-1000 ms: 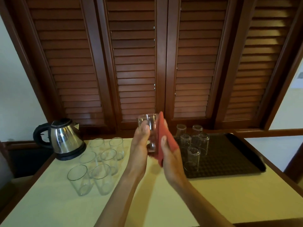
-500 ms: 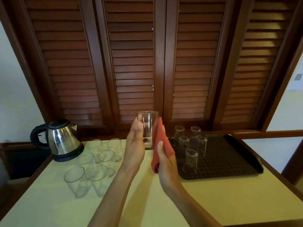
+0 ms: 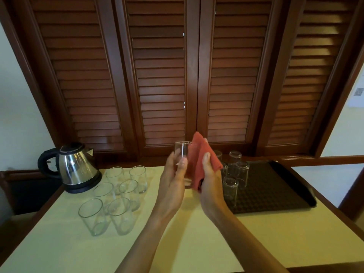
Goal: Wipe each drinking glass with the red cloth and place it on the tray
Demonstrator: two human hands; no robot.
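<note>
Above the middle of the desk (image 3: 197, 243), a person holds one drinking glass (image 3: 182, 152) upright in the air, its open mouth up. The left hand (image 3: 173, 180) grips this glass, its fingers (image 3: 182, 163) curled round the near side. The right hand (image 3: 209, 178) pinches the red cloth (image 3: 199, 160), thumb on the near face and fingers behind, and presses the cloth against the right side of the glass. The cloth stands higher than the rim of the glass and hangs down past the palm. On the right lies a dark tray (image 3: 275, 190) with a dotted surface; five glasses on the tray (image 3: 235, 170) stand upside down, close together at its left end, two at the back, two in the middle and one nearest the person. The right part of the tray is bare. On the left of the desk six unwiped glasses (image 3: 116, 198) stand mouth up in a tight cluster of three pairs, and nothing shows inside them. Behind them sits a steel electric kettle (image 3: 75, 167) with a black handle and base, lid closed. Dark wooden louvred doors (image 3: 157, 75) rise behind the desk.
</note>
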